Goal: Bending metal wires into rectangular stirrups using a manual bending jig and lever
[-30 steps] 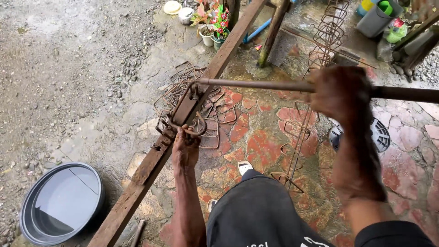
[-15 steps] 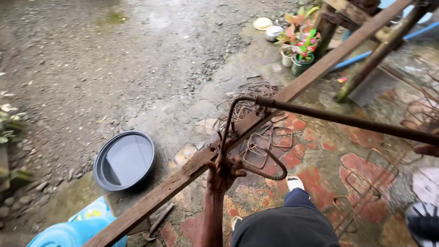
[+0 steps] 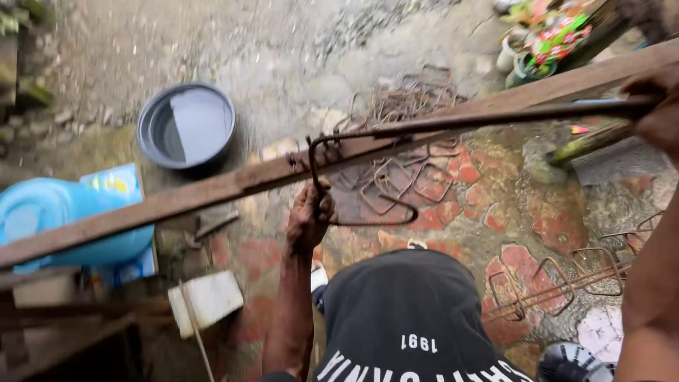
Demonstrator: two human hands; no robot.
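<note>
The rusty bent rod (image 3: 368, 201) is seen hooked against the long wooden beam (image 3: 212, 187), its curved loop hanging just below the beam and its long axis lying roughly across it. It is gripped by the left hand (image 3: 310, 216), closed around it from below. A long bending bar (image 3: 509, 117) runs rightward from the bend and is held by the right hand (image 3: 654, 106), only partly in view, apparently closed. The left hand is nearer the rod. Finished stirrups (image 3: 410, 106) lie piled beyond the beam.

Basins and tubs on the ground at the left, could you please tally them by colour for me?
Dark grey basin: 1
Light blue tub: 1
Total: 2
</note>
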